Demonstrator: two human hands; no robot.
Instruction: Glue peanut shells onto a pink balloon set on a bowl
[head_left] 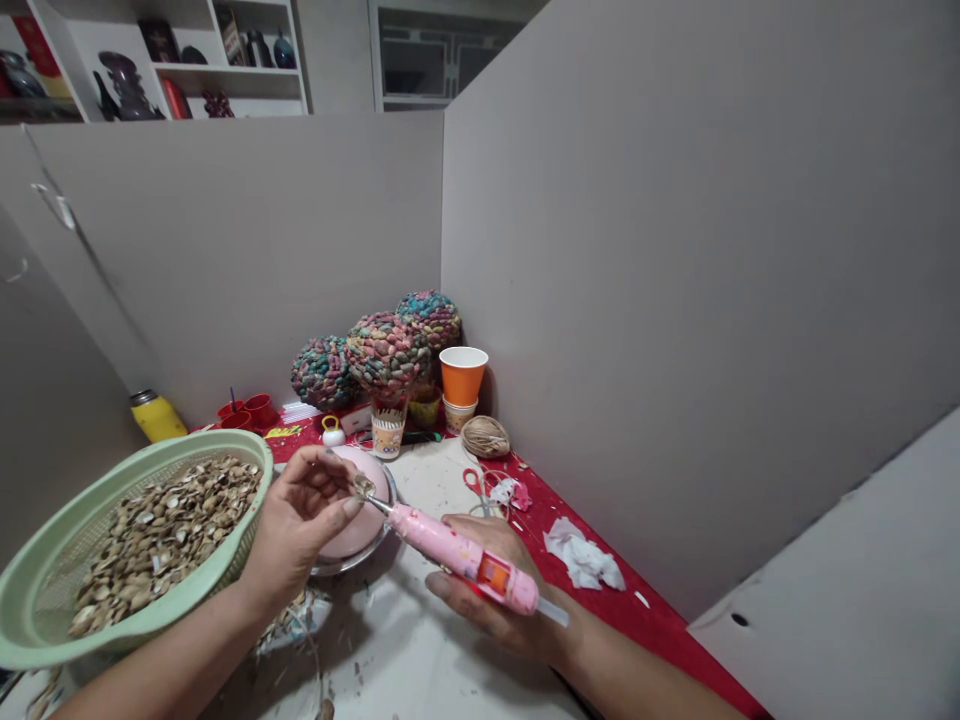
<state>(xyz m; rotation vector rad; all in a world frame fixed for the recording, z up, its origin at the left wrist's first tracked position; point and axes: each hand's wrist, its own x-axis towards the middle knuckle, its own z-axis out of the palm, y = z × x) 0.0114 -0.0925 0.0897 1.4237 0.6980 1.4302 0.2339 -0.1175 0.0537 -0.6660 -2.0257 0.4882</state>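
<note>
A pink glue gun (450,550) is held in my right hand (499,570), its metal nozzle pointing left and a clear glue stick poking from its back end. Between the fingertips of my left hand (304,510) is a small nut shell (364,486), right at the nozzle tip. Behind my left fingers a smooth pink dome (358,535) sits in a metal bowl (352,566). To the left stands a green basket (259,465) full of pistachio-like shells (161,530).
Shell-covered balls (386,350) stand at the back beside an orange cup (463,376) and a twine roll (485,437). Red scissors (472,482) and crumpled tissue (583,555) lie at right. Red cups (259,410) and a yellow bottle (157,417) are at back left.
</note>
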